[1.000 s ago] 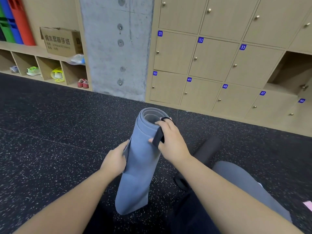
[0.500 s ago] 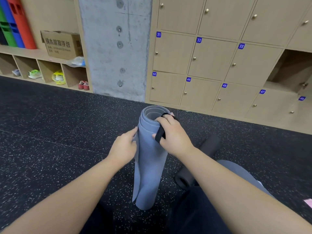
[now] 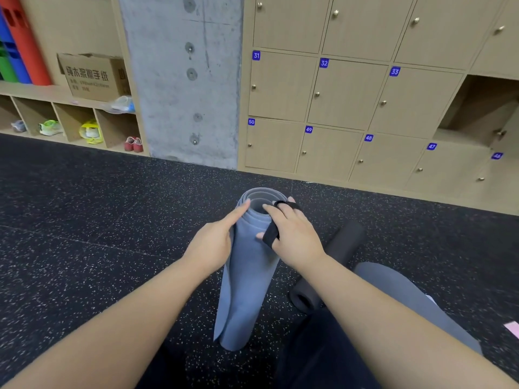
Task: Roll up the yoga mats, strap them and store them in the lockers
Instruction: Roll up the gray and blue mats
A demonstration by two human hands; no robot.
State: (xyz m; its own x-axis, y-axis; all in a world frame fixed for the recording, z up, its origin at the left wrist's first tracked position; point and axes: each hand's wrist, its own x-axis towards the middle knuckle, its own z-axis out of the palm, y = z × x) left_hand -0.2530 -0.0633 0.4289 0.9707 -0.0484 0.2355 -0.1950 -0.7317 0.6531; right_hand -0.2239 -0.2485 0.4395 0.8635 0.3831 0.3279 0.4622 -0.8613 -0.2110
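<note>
Floor [image 3: 84,220]; strap [image 3: 271,234] half-hidden

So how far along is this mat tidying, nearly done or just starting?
Partway, I'd say. The blue mat is rolled and stands on end on the floor. The left hand steadies its top; the right hand holds a black strap against it, not yet wrapped round. A dark rolled mat lies beside it; I can't see a strap on it. One locker stands open with nothing visible inside, so strapping and storing remain.
</note>
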